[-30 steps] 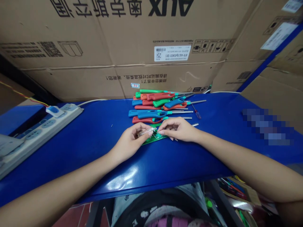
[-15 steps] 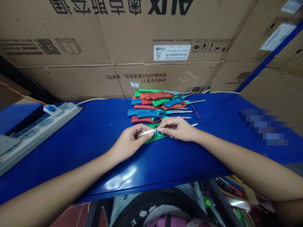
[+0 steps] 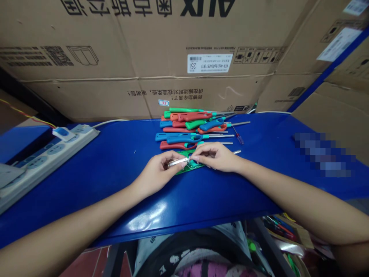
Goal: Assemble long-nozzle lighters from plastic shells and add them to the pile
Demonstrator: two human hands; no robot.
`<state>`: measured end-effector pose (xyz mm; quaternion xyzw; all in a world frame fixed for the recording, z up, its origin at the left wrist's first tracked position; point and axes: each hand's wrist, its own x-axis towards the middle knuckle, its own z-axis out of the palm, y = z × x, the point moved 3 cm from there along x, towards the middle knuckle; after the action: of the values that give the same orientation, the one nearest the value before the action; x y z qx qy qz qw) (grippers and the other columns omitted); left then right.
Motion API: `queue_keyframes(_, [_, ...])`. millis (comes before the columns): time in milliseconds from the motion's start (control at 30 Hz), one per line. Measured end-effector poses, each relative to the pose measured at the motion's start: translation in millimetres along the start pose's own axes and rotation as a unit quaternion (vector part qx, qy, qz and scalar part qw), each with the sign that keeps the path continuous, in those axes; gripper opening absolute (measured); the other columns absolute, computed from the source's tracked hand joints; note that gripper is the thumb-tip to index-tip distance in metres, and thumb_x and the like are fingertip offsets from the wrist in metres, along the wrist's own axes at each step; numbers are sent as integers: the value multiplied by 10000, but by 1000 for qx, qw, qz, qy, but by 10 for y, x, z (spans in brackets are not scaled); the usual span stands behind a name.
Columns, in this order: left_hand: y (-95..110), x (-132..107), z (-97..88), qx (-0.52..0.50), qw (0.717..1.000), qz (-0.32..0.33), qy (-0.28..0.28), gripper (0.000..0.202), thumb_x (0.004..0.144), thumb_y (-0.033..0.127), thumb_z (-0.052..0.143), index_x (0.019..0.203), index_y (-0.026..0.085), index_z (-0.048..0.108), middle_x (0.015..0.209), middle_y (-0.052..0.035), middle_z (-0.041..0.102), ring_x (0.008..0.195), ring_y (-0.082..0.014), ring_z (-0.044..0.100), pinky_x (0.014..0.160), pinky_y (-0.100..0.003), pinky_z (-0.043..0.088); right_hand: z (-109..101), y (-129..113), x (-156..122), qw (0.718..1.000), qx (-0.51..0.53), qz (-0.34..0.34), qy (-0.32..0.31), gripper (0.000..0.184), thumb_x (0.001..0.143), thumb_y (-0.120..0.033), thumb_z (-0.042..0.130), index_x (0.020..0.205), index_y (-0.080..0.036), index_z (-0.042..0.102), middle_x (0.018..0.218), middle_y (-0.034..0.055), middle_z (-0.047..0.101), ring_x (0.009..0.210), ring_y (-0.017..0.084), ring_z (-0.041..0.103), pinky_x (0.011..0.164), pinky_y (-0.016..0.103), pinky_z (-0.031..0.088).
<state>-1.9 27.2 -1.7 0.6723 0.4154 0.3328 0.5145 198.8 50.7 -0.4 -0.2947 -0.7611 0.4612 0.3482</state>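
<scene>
My left hand (image 3: 160,169) is closed on a slim silvery-white cylinder (image 3: 176,162), held between thumb and fingers and tilted up to the right. At its right end, the fingertips of my right hand (image 3: 217,157) are pinched together, and whatever sits in them is too small to make out. Beneath both hands lies a green opened lighter casing (image 3: 182,169) with a thin pale wire near it. A metal tube (image 3: 236,152) pokes out past my right hand. Just beyond are several long-necked lighters, including a red lighter (image 3: 175,146) and a blue lighter (image 3: 181,138).
A small screwdriver (image 3: 239,137) rests right of the lighters on the blue tabletop (image 3: 138,132). A white power strip (image 3: 43,163) runs along the left. Large cardboard (image 3: 115,65) stands behind, and a blurred-out patch (image 3: 324,156) covers something at right.
Hardly anything differs. Both hands keep the same place and hold, and the view has shifted very slightly.
</scene>
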Motion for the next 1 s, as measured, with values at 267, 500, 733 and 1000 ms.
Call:
queue_keyframes(267, [-24, -9, 9, 20, 1000, 6, -1, 276, 864, 398, 704, 986, 150, 713, 918, -46, 738, 787, -153, 645, 701, -240, 497, 5, 36, -14, 999, -44, 0, 5, 238, 905, -357, 657, 906, -137, 747, 834, 58, 694, 734, 140, 603, 646, 269, 482])
queue_keyframes(500, [-54, -12, 5, 28, 1000, 2, 8, 284, 856, 408, 713, 985, 155, 724, 936, -50, 755, 815, -170, 677, 742, -254, 525, 25, 19, -22, 999, -43, 23, 10, 242, 889, -363, 665, 877, -136, 748, 790, 53, 689, 672, 127, 561, 588, 251, 432])
queue_keyframes(733, [-1, -14, 37, 12, 1000, -10, 24, 271, 842, 374, 712, 967, 133, 717, 944, -68, 763, 826, -180, 698, 775, -275, 561, 55, 33, -30, 998, -11, 49, 22, 258, 863, -387, 684, 854, -136, 743, 771, 47, 694, 609, 106, 546, 544, 234, 423])
queue_keyframes(1000, [32, -16, 60, 8, 999, -11, 30, 244, 833, 355, 710, 933, 133, 723, 918, -65, 772, 811, -178, 707, 767, -265, 570, 97, 4, -29, 996, 29, 79, 22, 227, 854, -335, 685, 834, -111, 714, 676, 12, 647, 460, 57, 477, 429, 203, 358])
